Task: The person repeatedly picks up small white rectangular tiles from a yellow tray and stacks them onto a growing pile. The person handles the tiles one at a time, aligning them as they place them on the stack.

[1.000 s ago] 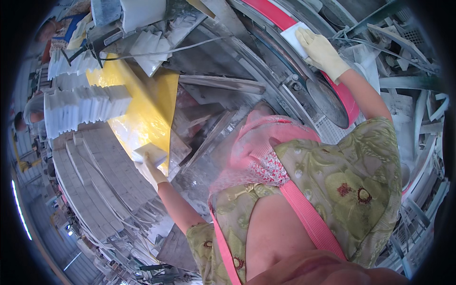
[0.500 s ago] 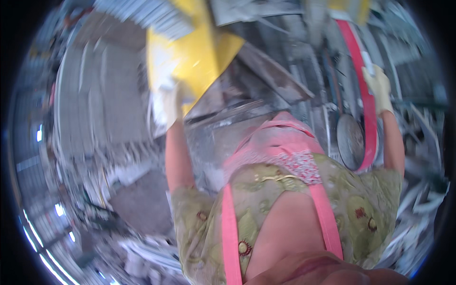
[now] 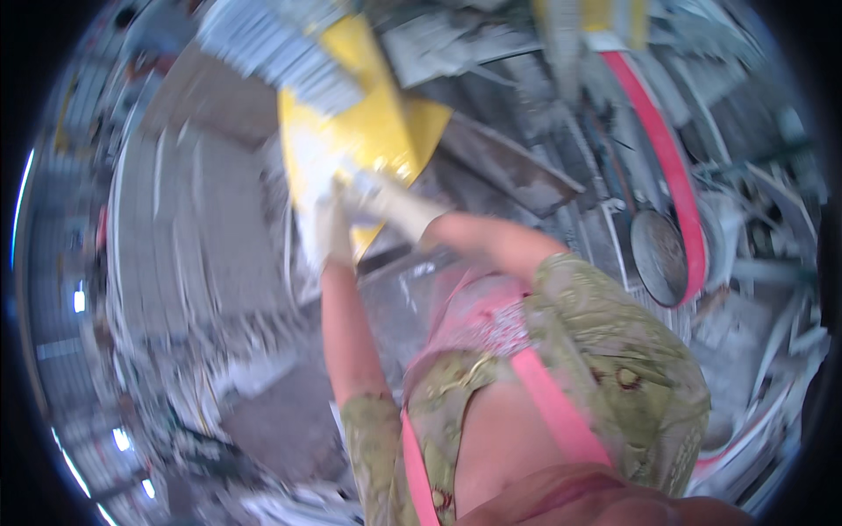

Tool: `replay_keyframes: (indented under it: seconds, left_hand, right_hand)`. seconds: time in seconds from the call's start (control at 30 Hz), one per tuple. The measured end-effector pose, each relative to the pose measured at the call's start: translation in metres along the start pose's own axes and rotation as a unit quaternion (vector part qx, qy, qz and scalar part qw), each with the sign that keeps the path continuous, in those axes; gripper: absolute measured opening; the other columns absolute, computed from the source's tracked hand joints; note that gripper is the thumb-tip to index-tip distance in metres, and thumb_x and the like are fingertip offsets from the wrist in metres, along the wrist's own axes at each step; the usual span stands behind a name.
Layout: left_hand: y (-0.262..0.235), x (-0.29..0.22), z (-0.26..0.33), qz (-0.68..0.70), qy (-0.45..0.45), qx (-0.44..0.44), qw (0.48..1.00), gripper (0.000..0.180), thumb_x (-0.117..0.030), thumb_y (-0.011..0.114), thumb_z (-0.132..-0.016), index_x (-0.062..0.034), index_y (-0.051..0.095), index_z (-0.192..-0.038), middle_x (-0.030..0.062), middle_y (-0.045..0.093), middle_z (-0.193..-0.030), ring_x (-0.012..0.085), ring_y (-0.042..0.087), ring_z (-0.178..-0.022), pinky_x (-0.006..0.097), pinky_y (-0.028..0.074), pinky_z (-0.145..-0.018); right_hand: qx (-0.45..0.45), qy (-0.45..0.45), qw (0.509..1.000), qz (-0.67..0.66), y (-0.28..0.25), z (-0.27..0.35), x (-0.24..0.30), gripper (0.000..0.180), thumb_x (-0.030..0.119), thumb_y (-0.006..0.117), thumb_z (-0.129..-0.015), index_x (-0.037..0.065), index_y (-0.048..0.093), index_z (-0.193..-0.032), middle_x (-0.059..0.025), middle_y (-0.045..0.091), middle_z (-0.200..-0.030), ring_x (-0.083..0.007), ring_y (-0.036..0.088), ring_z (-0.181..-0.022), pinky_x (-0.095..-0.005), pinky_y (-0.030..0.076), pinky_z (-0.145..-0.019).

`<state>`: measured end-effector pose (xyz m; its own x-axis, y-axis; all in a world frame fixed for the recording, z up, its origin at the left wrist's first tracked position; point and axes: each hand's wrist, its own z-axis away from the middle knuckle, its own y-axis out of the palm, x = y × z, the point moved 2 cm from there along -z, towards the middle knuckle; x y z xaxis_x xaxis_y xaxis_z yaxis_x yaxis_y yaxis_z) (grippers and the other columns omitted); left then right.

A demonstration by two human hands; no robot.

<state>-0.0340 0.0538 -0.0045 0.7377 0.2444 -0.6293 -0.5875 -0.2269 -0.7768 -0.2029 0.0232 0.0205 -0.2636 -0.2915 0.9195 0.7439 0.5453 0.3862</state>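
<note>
Gloves, pale and dusty, cover both hands, and both hands meet at the lower edge of a yellow sheet (image 3: pixel 364 131). The left hand (image 3: pixel 335 230) reaches up along a bare forearm, its fingers lying against the sheet's whitish lower part; blur hides whether they are curled around the edge or flat on it. The right hand (image 3: pixel 390 203) comes in from the other side, just beside the left and touching the same edge, and its fingers are likewise too smeared to read. Above the fingertips the yellow sheet spreads wide, and beyond its far edge sits a stack of grey-white ribbed pieces (image 3: pixel 263 48). Well off to the right of the fingers a red belt (image 3: pixel 667 167) curves past a round metal disc (image 3: pixel 660 256).
</note>
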Motion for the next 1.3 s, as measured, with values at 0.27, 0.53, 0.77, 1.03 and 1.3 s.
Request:
replay_keyframes:
  seconds: [0.27,0.53,0.77,1.03,1.3]
  left_hand:
    - [0.011,-0.033,0.011,0.226,-0.161,-0.062,0.959,0.076,-0.050,0.069,-0.093,0.0101,0.047,-0.134,0.0199,0.059,-0.121,0.0270,0.060,-0.112,0.037,0.051,-0.095]
    - [0.003,-0.056,0.017,0.208,-0.254,-0.037,0.944,0.083,-0.049,0.066,-0.096,-0.0003,0.032,-0.155,0.0169,0.050,-0.146,0.0279,0.055,-0.126,0.037,0.046,-0.103]
    - [0.020,-0.067,0.000,0.171,-0.251,-0.056,0.951,0.077,-0.024,0.074,-0.091,0.0008,0.033,-0.152,0.0177,0.053,-0.141,0.0281,0.057,-0.124,0.041,0.047,-0.105]
    - [0.022,-0.059,0.007,0.217,-0.271,-0.084,0.934,0.075,-0.022,0.073,-0.091,0.0014,0.032,-0.150,0.0198,0.049,-0.142,0.0314,0.059,-0.124,0.042,0.051,-0.103]
    - [0.018,-0.033,0.003,0.211,-0.295,-0.095,0.927,0.079,-0.020,0.075,-0.090,0.0024,0.030,-0.151,0.0219,0.049,-0.142,0.0332,0.059,-0.123,0.044,0.053,-0.102]
  right_hand:
    - [0.232,-0.080,0.870,0.428,-0.039,-0.030,-0.007,0.095,0.054,0.075,-0.082,-0.007,0.041,-0.145,-0.0274,0.056,-0.135,-0.0366,0.057,-0.126,-0.0399,0.045,-0.103]
    - [0.276,-0.242,0.769,0.523,-0.068,-0.048,-0.040,0.063,0.045,0.073,-0.080,-0.001,0.062,-0.120,-0.0179,0.063,-0.119,-0.0361,0.060,-0.112,-0.0455,0.046,-0.094]
    - [0.242,-0.346,0.756,0.500,-0.080,-0.032,-0.022,0.050,0.029,0.076,-0.075,0.002,0.064,-0.117,-0.0140,0.062,-0.121,-0.0329,0.059,-0.115,-0.0459,0.044,-0.097]
    - [-0.099,-0.321,0.805,0.489,-0.310,-0.024,0.078,0.023,0.028,0.062,-0.083,0.008,0.073,-0.089,-0.0145,0.068,-0.084,-0.0354,0.061,-0.083,-0.0480,0.049,-0.074]
    - [-0.443,-0.023,0.569,0.692,-0.554,-0.016,0.151,0.059,0.044,0.056,-0.092,0.000,0.058,-0.130,-0.0241,0.058,-0.127,-0.0403,0.052,-0.122,-0.0493,0.037,-0.107]
